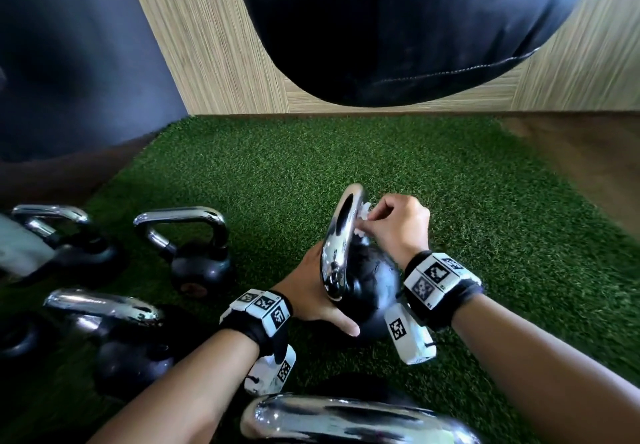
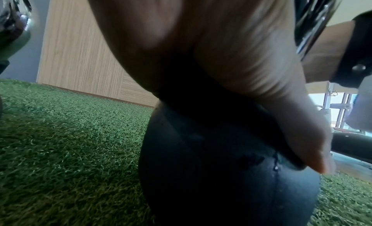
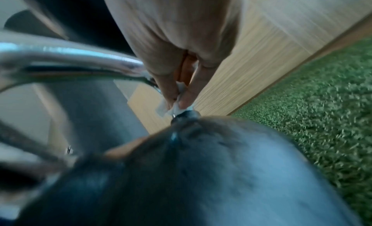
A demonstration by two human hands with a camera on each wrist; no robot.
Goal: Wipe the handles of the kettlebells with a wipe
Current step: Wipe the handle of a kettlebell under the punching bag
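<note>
White wipe (image 1: pixel 360 216) mostly hidden inside right hand (image 1: pixel 398 227) grip.

Green turf (image 1: pixel 346 166), wood-look wall (image 1: pixel 221 45), maybe window (image 2: pixel 338 108)

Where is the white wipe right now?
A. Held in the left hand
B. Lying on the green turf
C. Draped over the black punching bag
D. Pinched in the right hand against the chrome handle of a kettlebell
D: the right hand pinches the white wipe against the chrome handle, near where it meets the black ball, while the left hand steadies the kettlebell on the turf.
</note>
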